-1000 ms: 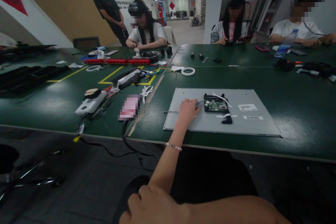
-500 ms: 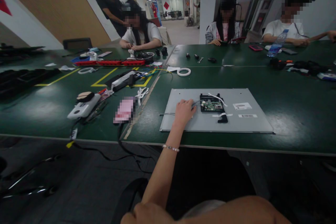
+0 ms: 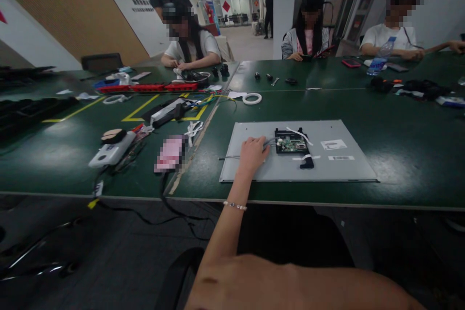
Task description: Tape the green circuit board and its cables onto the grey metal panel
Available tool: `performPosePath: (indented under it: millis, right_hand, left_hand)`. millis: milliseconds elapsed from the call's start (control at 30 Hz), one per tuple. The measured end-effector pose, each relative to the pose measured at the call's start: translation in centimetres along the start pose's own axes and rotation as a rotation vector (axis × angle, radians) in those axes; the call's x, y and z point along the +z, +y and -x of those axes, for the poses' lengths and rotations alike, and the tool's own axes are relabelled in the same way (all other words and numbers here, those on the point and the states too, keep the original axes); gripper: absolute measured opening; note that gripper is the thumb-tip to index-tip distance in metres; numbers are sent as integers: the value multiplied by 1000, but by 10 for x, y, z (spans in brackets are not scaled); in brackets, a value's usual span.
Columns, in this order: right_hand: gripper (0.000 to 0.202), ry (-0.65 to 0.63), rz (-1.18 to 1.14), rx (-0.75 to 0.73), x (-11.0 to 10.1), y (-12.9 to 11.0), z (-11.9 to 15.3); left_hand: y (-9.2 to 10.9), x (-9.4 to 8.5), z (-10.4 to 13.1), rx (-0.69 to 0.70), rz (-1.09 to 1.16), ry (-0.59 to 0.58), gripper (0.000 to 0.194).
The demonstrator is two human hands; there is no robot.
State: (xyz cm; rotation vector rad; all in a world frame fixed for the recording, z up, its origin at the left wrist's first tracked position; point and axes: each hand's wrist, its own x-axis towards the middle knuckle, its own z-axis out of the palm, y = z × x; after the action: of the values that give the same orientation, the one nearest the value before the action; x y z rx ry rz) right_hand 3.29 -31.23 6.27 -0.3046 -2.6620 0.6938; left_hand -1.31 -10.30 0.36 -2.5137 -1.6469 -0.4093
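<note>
My left hand (image 3: 253,153) is on the left part of a flat grey display panel (image 3: 238,131), its fingers bent down over a bundle of grey cables (image 3: 269,141). One end of the bundle runs to a green circuit board (image 3: 290,145) in a black frame; a thin cable end (image 3: 228,157) sticks out past the panel's left edge. White tape strips (image 3: 300,134) and a black bracket piece (image 3: 307,162) sit around the board. Low in view and close to the camera, my right hand (image 3: 221,278) crosses my left forearm; its fingers are hidden.
A roll of white tape (image 3: 252,99) lies beyond the panel. Left are a pink-screened phone (image 3: 170,153), a white device (image 3: 112,149) and red strips (image 3: 145,87). A water bottle (image 3: 379,58) stands far right. Several people sit or stand across the table (image 3: 414,131).
My right arm has risen and its hand has shifted rightward across my left forearm. My left hand stays on the cables. The view has shifted slightly.
</note>
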Motion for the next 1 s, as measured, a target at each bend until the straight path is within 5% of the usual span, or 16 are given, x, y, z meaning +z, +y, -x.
performPosePath:
  millis: [133, 200, 367, 733, 1000]
  right_hand:
    - [31, 227, 308, 341, -63, 67, 83]
    - [46, 264, 437, 460, -87, 108, 134]
    - [73, 130, 586, 703, -102, 171, 224]
    - [79, 46, 627, 811, -85, 175, 250]
    - [75, 116, 737, 1072, -84, 173, 315]
  left_hand:
    - [-2, -6, 1, -13, 68, 151, 28]
    - [-4, -8, 1, -39, 99, 239, 28]
    - [-7, -10, 2, -48, 151, 391, 25]
    - [-10, -7, 4, -25, 193, 485, 21]
    - [-9, -11, 3, -2, 233, 479, 22]
